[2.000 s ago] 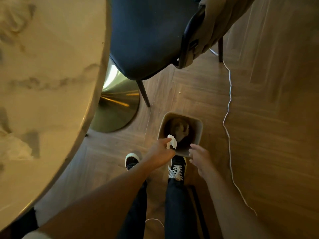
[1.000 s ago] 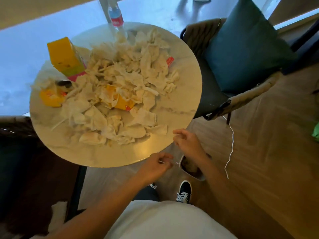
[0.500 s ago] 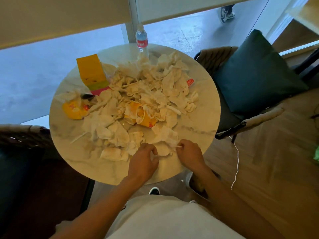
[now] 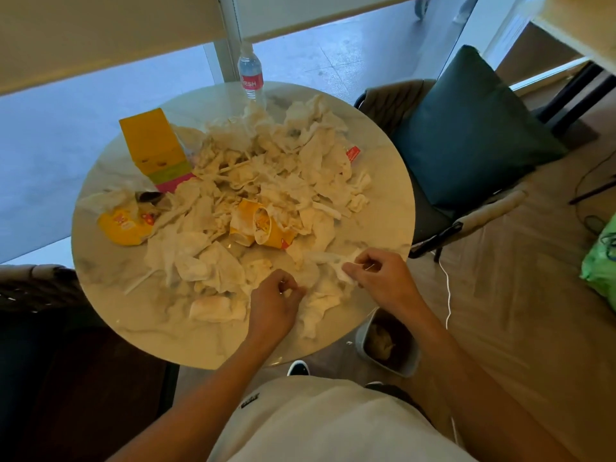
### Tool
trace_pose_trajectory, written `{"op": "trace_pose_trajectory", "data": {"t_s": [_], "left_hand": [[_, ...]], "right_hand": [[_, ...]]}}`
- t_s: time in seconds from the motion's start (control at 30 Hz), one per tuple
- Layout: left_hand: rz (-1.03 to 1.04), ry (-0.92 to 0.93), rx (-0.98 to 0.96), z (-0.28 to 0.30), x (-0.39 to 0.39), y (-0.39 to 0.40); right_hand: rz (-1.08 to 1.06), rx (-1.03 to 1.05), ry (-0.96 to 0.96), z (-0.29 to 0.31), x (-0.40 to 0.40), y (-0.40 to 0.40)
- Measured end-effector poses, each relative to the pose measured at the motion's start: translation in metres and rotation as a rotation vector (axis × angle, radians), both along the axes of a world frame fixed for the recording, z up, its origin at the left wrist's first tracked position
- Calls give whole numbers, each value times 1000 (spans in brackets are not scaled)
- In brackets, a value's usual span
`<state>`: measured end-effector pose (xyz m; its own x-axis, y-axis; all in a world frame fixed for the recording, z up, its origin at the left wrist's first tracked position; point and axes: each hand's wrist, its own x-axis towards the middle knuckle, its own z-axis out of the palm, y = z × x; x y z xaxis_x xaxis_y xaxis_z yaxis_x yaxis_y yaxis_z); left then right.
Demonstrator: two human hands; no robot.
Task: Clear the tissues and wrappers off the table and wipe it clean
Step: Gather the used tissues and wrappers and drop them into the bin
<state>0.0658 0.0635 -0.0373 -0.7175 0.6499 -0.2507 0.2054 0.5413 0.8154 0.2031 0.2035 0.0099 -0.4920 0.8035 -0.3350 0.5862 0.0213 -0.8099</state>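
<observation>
A round marble table is covered by a heap of crumpled white tissues mixed with yellow wrappers. At the near edge, my right hand pinches a white tissue and holds it slightly off the tabletop. My left hand has its fingers curled into the tissues beside another crumpled tissue; whether it grips one is unclear. A small grey bin with tissues inside stands on the floor under the table's near right edge.
A yellow carton and a water bottle stand at the table's far side. A chair with a dark teal cushion is to the right, a white cable trails on the wooden floor, and a green bag lies at far right.
I have gone from dropping a tissue in the bin to facing the table. Both hands reached the near edge of the heap, and my right hand has lifted a tissue.
</observation>
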Motion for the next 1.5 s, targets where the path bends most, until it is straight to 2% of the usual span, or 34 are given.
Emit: {"op": "trace_pose_trajectory", "data": {"t_s": [0.2, 0.33, 0.53, 0.73, 0.93, 1.03, 1.13, 1.37, 1.5], "left_hand": [[212, -73, 204, 15, -2, 1], [293, -99, 300, 32, 4, 3], [366, -252, 401, 63, 37, 15], [244, -339, 392, 74, 104, 39], [84, -324, 259, 62, 183, 63], [-122, -214, 64, 40, 214, 72], [-314, -208, -125, 18, 239, 79], [-454, -303, -331, -43, 271, 105], [-492, -286, -463, -92, 276, 122]], "right_hand": [[-94, -228, 292, 12, 4, 5], [-168, -326, 414, 9, 14, 12], [-235, -353, 426, 3, 54, 28], [-340, -371, 383, -22, 128, 51], [-428, -470, 271, -70, 212, 73], [-499, -546, 238, -101, 250, 76], [-557, -615, 193, -132, 281, 70], [-662, -780, 134, -179, 309, 64], [-660, -840, 76, -225, 307, 69]]}}
